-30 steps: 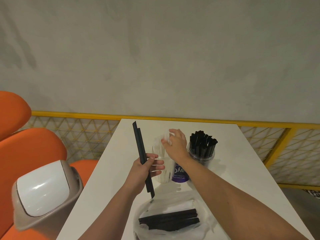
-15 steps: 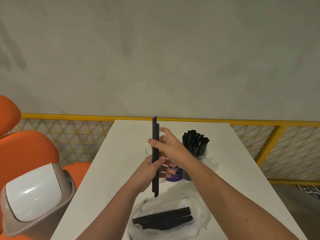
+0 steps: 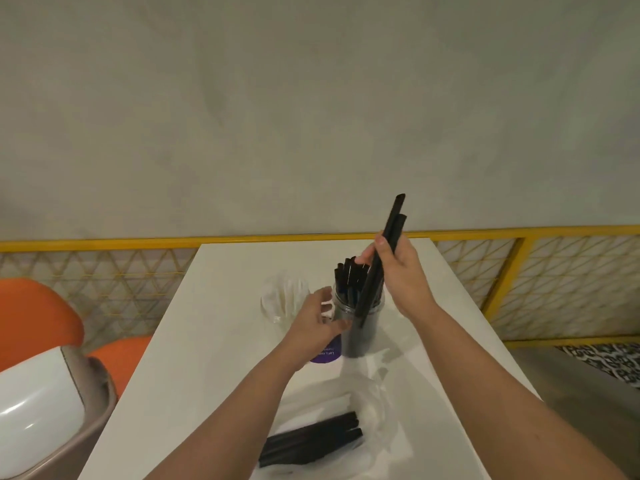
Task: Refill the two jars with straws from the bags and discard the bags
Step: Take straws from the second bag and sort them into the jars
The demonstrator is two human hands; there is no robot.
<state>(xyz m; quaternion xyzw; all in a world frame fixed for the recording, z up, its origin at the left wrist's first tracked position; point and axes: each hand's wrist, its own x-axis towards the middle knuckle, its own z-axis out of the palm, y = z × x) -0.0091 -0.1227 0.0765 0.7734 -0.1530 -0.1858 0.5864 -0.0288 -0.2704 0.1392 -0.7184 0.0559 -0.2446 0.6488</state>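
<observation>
- On the surface (image 3: 214, 341), head view: right hand (image 3: 403, 284) fingers pinched two black straws (image 3: 394, 230) above the well-stocked jar (image 3: 363, 337); left hand (image 3: 311, 323), fingers loose, apparently steadied it.
- Remaining: bag (image 3: 381, 403) held more straws, not yet discarded.

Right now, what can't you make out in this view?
Head view only.
Purple-labelled jar: mostly behind the left hand; print too small.
Bin: cut by the left and bottom edges.
Bagged straws: blurred and overlapping; no count.
Held straws in the right hand: lower ends, in or before the full jar, unclear.
</observation>
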